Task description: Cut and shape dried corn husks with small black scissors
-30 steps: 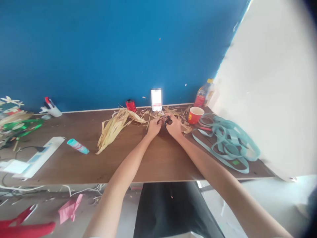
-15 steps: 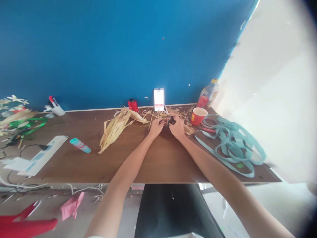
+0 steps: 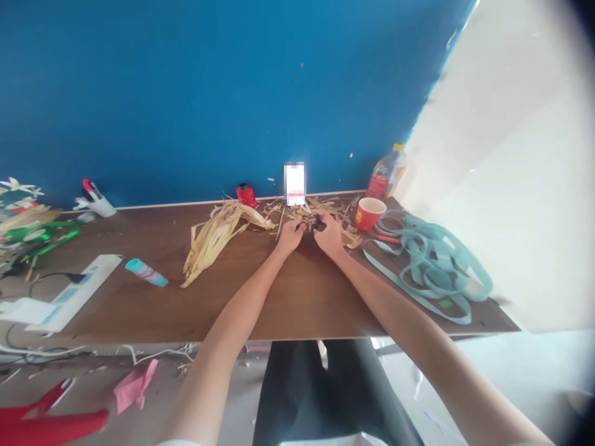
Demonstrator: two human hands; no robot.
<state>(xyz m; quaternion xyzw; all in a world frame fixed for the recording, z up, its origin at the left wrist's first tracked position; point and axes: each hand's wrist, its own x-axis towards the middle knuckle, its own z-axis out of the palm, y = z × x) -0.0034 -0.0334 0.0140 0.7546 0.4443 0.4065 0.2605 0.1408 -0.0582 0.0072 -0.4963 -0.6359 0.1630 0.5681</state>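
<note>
Both my hands meet at the far middle of the brown table (image 3: 297, 297), among loose dried husk scraps (image 3: 334, 214). My left hand (image 3: 290, 235) is closed in a pinch on a thin strip of husk. My right hand (image 3: 329, 232) is closed around a small black tool (image 3: 318, 225), which looks like scissors, held right next to the left fingers. A bundle of pale dried corn husks (image 3: 214, 238) lies just to the left of my left hand.
A red paper cup (image 3: 369, 214), a bottle (image 3: 385, 176) and a tangle of teal strap (image 3: 430, 263) sit to the right. A small red object (image 3: 245, 194) and a white card (image 3: 294, 183) stand by the blue wall. Left: teal tube (image 3: 145, 272), power strip (image 3: 69, 294), pen holder (image 3: 95, 201).
The hands stay together at the same spot, working the black tool and husk strip. Only the camera view has shifted slightly.
</note>
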